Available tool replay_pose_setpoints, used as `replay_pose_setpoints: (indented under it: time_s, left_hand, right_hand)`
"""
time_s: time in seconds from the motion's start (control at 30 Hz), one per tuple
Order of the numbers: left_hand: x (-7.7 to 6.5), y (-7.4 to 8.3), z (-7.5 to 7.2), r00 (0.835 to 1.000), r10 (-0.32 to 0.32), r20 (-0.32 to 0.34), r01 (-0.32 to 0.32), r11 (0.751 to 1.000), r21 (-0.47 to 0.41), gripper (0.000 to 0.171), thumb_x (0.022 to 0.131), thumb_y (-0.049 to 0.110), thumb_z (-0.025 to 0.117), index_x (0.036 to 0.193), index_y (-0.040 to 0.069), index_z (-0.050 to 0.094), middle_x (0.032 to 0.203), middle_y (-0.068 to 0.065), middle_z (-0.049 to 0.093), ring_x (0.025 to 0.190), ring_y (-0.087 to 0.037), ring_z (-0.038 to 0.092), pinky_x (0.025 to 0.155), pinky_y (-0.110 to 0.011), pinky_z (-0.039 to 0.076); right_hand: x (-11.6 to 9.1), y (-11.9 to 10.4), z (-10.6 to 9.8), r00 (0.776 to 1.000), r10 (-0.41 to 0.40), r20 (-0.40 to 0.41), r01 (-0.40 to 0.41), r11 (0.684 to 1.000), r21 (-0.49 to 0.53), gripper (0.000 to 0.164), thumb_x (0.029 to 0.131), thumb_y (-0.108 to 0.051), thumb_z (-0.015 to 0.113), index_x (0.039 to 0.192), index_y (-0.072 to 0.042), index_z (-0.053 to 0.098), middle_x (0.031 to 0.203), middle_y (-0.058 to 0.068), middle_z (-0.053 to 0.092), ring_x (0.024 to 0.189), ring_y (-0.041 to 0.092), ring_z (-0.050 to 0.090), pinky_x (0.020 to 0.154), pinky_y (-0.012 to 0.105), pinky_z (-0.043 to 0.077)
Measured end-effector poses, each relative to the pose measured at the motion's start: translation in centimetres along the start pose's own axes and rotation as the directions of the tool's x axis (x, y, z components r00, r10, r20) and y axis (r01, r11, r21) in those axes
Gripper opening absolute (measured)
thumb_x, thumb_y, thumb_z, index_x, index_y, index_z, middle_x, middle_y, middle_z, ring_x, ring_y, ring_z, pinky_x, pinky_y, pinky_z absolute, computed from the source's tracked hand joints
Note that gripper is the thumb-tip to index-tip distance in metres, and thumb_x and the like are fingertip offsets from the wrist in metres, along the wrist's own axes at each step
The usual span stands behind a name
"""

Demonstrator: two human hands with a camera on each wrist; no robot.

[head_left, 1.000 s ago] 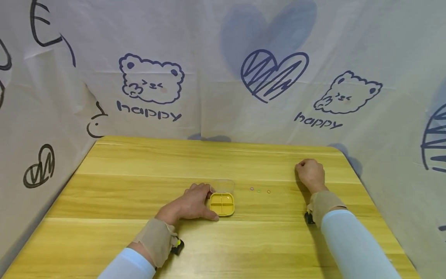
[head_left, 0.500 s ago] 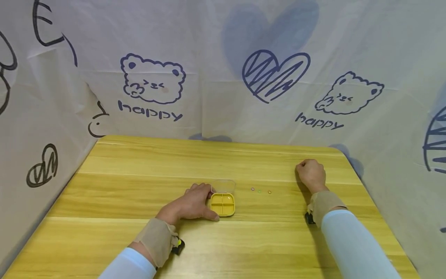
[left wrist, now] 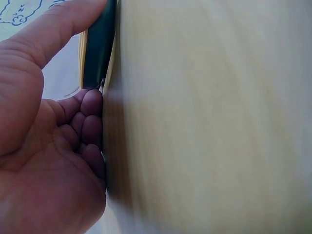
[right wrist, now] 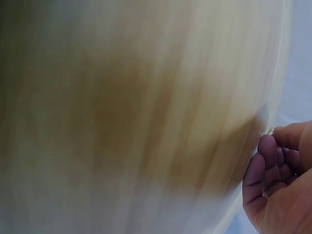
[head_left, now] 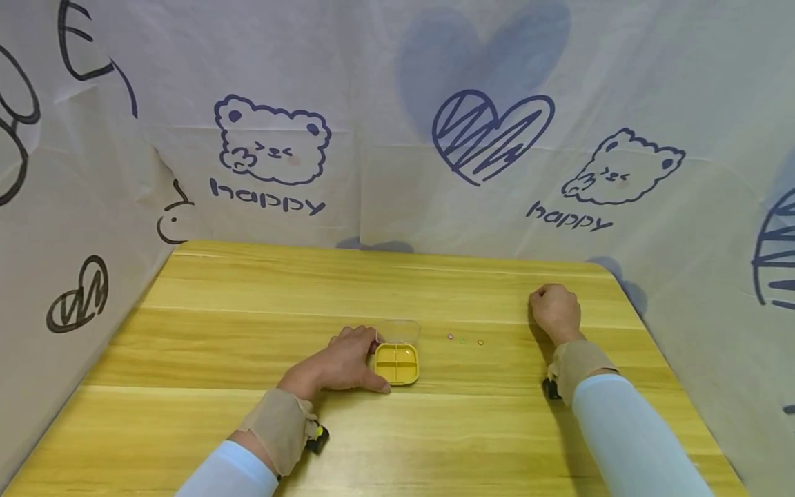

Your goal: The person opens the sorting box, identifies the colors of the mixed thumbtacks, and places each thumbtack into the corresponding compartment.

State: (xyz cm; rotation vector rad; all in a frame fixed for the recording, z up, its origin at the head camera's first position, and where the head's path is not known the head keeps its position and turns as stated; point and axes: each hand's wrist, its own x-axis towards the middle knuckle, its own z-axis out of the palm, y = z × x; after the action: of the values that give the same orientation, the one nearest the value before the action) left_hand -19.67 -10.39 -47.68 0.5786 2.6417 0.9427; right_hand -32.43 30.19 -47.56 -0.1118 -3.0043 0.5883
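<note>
A small yellow pill box (head_left: 396, 373) with four-part dividers lies on the table, its clear lid (head_left: 398, 332) tipped back. My left hand (head_left: 340, 360) grips the box from the left, thumb at the near edge and fingers round the far-left side. In the left wrist view the box's dark underside (left wrist: 99, 46) shows by the thumb. Toward the far right of the table, my right hand (head_left: 555, 312) has curled fingers. In the right wrist view its thumb and forefinger pinch a tiny pale bead-like piece (right wrist: 271, 130), mostly hidden.
Right of the box, three tiny round pieces lie in a row: a pinkish one (head_left: 450, 337), a green one (head_left: 462, 341) and an orange one (head_left: 480, 342). The wooden table (head_left: 472, 435) is bordered at the back and sides by white cloth (head_left: 385, 200) with drawings.
Both hands and the box stay in place relative to the table. The head view has shifted very slightly.
</note>
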Motion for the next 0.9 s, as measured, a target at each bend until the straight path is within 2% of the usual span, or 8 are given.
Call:
replay_pose_setpoints:
  time_s: [0.1, 0.17, 0.27, 0.37, 0.57, 0.7, 0.9]
  left_hand:
    - [0.0, 0.0, 0.0, 1.0, 0.001, -0.002, -0.001, 1.0, 0.002, 0.067, 0.067, 0.046, 0.083, 0.117, 0.012, 0.054, 0.105, 0.001, 0.056, 0.096, -0.02, 0.043, 0.089, -0.045, 0.032]
    - [-0.1, 0.0, 0.0, 1.0, 0.003, -0.002, -0.003, 1.0, 0.004, 0.067, 0.067, 0.046, 0.083, 0.117, 0.012, 0.055, 0.105, 0.001, 0.056, 0.096, -0.02, 0.043, 0.089, -0.045, 0.032]
    - [-0.1, 0.0, 0.0, 1.0, 0.007, -0.002, -0.007, 1.0, 0.005, 0.066, 0.067, 0.047, 0.083, 0.117, 0.012, 0.055, 0.105, 0.001, 0.056, 0.096, -0.021, 0.042, 0.088, -0.045, 0.032]
    - [-0.1, -0.1, 0.0, 1.0, 0.011, -0.002, -0.011, 1.0, 0.003, 0.066, 0.068, 0.046, 0.083, 0.116, 0.012, 0.055, 0.105, 0.0, 0.056, 0.097, -0.021, 0.042, 0.088, -0.045, 0.032]
    - [-0.1, -0.2, 0.0, 1.0, 0.007, -0.003, -0.007, 1.0, 0.005, 0.068, 0.067, 0.048, 0.083, 0.117, 0.013, 0.054, 0.106, 0.001, 0.056, 0.097, -0.021, 0.042, 0.088, -0.044, 0.032]
    - [0.0, -0.2, 0.0, 1.0, 0.006, -0.002, -0.006, 1.0, 0.012, 0.068, 0.067, 0.048, 0.083, 0.118, 0.013, 0.054, 0.106, 0.001, 0.056, 0.098, -0.021, 0.042, 0.088, -0.044, 0.032]
    - [0.1, -0.2, 0.1, 1.0, 0.0, -0.001, 0.0, 1.0, 0.019, 0.069, 0.067, 0.05, 0.082, 0.118, 0.014, 0.054, 0.106, 0.001, 0.056, 0.101, -0.021, 0.042, 0.089, -0.044, 0.033]
  right_hand:
    - [-0.1, -0.2, 0.0, 1.0, -0.009, -0.003, 0.009, 1.0, -0.01, 0.038, 0.1, -0.021, 0.044, 0.064, -0.011, 0.05, 0.051, 0.003, 0.041, 0.048, 0.021, 0.037, 0.049, 0.036, 0.035]
    - [-0.3, -0.3, 0.0, 1.0, -0.03, -0.009, 0.029, 0.999, -0.017, 0.035, 0.1, -0.02, 0.044, 0.07, -0.007, 0.056, 0.056, 0.008, 0.051, 0.052, 0.024, 0.046, 0.052, 0.039, 0.04]
    - [-0.5, -0.3, -0.1, 0.998, -0.069, -0.01, 0.069, 0.997, -0.023, 0.032, 0.101, -0.021, 0.043, 0.093, 0.0, 0.066, 0.081, 0.019, 0.067, 0.069, 0.032, 0.059, 0.064, 0.046, 0.048]
    - [-0.8, -0.5, -0.1, 0.994, -0.108, -0.015, 0.108, 0.994, -0.008, 0.034, 0.101, -0.023, 0.043, 0.109, 0.002, 0.065, 0.101, 0.023, 0.069, 0.083, 0.035, 0.062, 0.073, 0.05, 0.05]
    - [-2.2, -1.5, 0.0, 0.98, -0.184, -0.073, 0.189, 0.98, 0.064, 0.029, 0.101, -0.024, 0.046, 0.102, -0.002, 0.064, 0.088, 0.015, 0.067, 0.066, 0.025, 0.055, 0.065, 0.042, 0.046]
    - [-3.9, -2.7, 0.3, 0.97, -0.224, -0.096, 0.235, 0.965, 0.118, 0.027, 0.102, -0.023, 0.048, 0.104, -0.002, 0.064, 0.087, 0.014, 0.065, 0.066, 0.024, 0.054, 0.063, 0.041, 0.045]
    - [-6.7, -5.1, 1.1, 0.971, -0.21, -0.112, 0.233, 0.94, 0.251, 0.025, 0.101, -0.027, 0.05, 0.102, -0.006, 0.065, 0.084, 0.01, 0.063, 0.063, 0.022, 0.051, 0.055, 0.036, 0.042]
